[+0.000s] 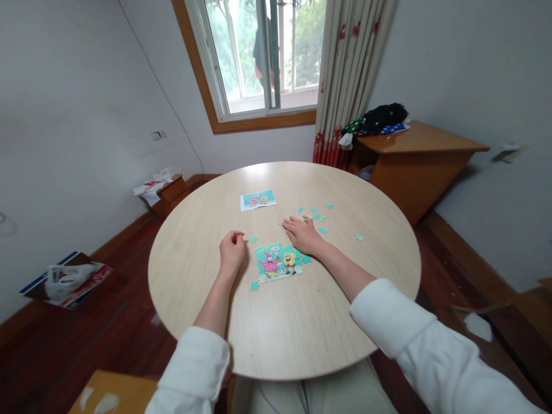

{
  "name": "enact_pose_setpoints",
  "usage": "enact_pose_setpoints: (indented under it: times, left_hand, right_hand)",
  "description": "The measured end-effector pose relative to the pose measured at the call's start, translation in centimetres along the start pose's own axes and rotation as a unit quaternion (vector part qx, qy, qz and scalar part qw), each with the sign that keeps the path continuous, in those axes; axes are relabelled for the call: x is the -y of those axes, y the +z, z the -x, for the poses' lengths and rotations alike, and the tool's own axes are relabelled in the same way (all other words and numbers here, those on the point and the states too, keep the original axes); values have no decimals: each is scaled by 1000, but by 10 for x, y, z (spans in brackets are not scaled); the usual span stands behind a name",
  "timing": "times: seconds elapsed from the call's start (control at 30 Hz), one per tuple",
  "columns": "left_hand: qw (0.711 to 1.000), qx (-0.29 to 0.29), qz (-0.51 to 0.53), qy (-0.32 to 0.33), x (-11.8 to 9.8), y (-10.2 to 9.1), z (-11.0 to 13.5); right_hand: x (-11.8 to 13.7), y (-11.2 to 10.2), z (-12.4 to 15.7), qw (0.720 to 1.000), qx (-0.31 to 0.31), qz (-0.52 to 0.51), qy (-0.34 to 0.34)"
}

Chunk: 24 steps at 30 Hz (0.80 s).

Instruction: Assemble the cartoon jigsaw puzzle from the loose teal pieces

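A partly assembled cartoon jigsaw puzzle (278,261) lies near the middle of a round pale wooden table (194,259). My left hand (232,250) rests just left of it, fingers curled into a loose fist with the fingertips pinched together; what they hold, if anything, I cannot make out. My right hand (303,234) lies flat on the table at the puzzle's upper right corner, fingers stretched out. Several loose teal pieces (319,217) are scattered beyond the right hand. One piece (254,239) lies by my left hand and another (255,286) sits below the puzzle's left edge.
A small reference picture (257,199) lies farther back on the table. A wooden cabinet (414,167) with dark cloth on top stands at the right, by a curtain (349,80) and window. A plastic bag on a flat box (64,280) lies on the floor at left.
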<state>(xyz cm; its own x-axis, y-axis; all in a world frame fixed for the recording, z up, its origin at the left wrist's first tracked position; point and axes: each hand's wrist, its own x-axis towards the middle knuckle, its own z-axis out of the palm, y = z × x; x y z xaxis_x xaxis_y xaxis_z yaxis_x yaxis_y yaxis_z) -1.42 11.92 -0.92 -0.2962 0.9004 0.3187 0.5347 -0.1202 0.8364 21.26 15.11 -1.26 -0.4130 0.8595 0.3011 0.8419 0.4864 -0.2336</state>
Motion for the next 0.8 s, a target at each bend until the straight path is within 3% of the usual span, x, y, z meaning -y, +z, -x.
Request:
enact_pose_setpoints:
  times: [0.27,0.57,0.8]
  left_hand:
    - [1000,-3,6,-9,-2,-1,0]
    - [1000,-10,10,-14,-5,-3,0]
    - [1000,-13,14,-12,-3,-3,-1]
  right_hand:
    - [-1,-5,0,998,-49,7,34]
    - [-23,-7,0,992,-85,-22,94]
    - [-28,-4,-1,989,-106,-70,80]
